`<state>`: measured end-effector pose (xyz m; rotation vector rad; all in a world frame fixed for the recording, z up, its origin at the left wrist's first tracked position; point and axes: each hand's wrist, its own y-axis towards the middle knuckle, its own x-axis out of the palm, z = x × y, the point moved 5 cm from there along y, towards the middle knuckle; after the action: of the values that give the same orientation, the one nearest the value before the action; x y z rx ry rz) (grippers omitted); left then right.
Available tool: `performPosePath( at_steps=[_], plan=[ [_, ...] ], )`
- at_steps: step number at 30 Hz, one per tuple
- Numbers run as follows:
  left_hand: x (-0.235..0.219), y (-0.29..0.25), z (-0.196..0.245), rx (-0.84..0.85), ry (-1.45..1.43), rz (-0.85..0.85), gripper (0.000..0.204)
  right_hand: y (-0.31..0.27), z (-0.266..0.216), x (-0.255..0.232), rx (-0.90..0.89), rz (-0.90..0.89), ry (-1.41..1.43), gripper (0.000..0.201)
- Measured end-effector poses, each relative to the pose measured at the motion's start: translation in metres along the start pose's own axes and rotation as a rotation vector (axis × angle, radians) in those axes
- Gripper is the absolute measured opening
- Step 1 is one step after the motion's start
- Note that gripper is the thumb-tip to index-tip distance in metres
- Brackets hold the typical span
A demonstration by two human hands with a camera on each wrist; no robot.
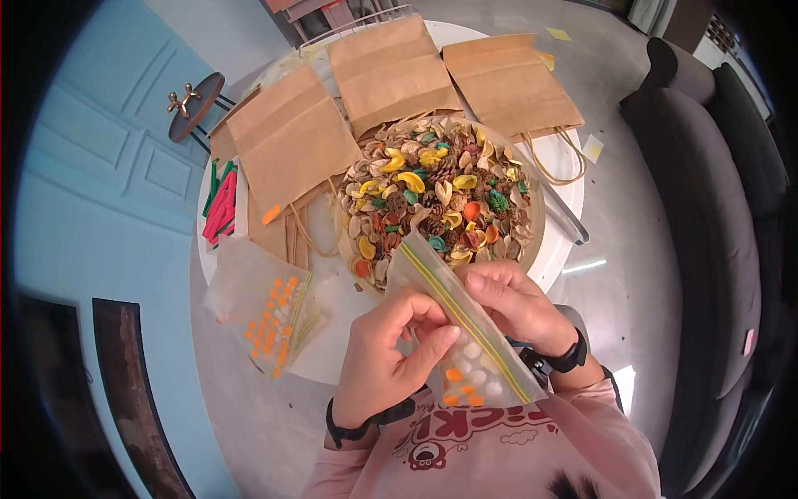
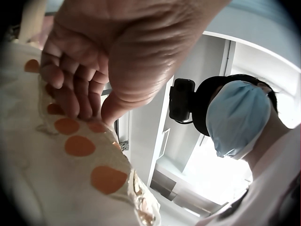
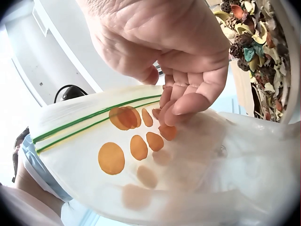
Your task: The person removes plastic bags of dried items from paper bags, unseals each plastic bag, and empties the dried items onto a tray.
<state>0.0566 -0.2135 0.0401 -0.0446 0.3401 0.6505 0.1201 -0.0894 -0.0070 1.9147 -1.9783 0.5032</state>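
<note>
Close in front of the chest, both hands hold a translucent zip bag (image 1: pixel 490 362) with orange and white dots and a green and yellow zip strip. My left hand (image 1: pixel 395 353) pinches its near side, thumb on the front film. Near the upper end of the zip, my right hand (image 1: pixel 519 308) grips the bag's edge between thumb and curled fingers. Orange dots (image 3: pixel 111 158) show large on the film in the right wrist view. From the left wrist, the fingertips (image 2: pixel 70 106) press at the bag's dotted edge. Whatever is inside the bag is hidden.
Behind the bag stands a wide bowl (image 1: pixel 539 224) of dried petals and pinecones. Brown paper bags (image 1: pixel 391 71) lie around it. Another dotted zip bag (image 1: pixel 237 283) lies at left, near red and green strips (image 1: pixel 220 208). Metal tongs (image 1: pixel 569 220) lie at right.
</note>
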Motion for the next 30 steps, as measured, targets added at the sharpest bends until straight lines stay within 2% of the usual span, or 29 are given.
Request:
performPosePath(
  at_steps=[12,15,18,20,21,23,26,30],
  plan=[
    [-0.001,0.000,-0.002,-0.022,-0.035,-0.034,0.013,0.001,-0.006,0.010,0.038,-0.012,0.018,0.039],
    [-0.002,0.000,-0.003,-0.022,-0.046,-0.030,0.013,0.002,-0.006,0.013,0.019,0.014,-0.004,0.041],
    [-0.003,0.000,-0.004,-0.027,-0.041,-0.038,0.016,0.002,-0.005,0.014,-0.060,0.039,0.001,0.035],
    [-0.005,-0.001,-0.004,0.000,-0.071,-0.052,0.018,0.001,-0.015,0.017,-0.157,0.028,-0.276,0.026],
    [-0.005,-0.001,-0.003,0.028,-0.100,-0.063,0.020,0.001,-0.015,0.019,-0.156,0.030,-0.276,0.026],
    [-0.004,-0.001,0.002,0.021,-0.077,-0.036,0.021,0.000,-0.020,0.023,-0.248,0.129,-0.470,0.020],
    [-0.002,-0.003,0.006,-0.014,-0.046,0.002,0.019,0.000,-0.027,0.030,-0.329,0.127,-0.568,0.021],
    [-0.006,-0.003,0.008,-0.046,0.001,0.031,0.015,-0.001,-0.030,0.028,-0.349,0.100,-0.634,0.023]
  ],
)
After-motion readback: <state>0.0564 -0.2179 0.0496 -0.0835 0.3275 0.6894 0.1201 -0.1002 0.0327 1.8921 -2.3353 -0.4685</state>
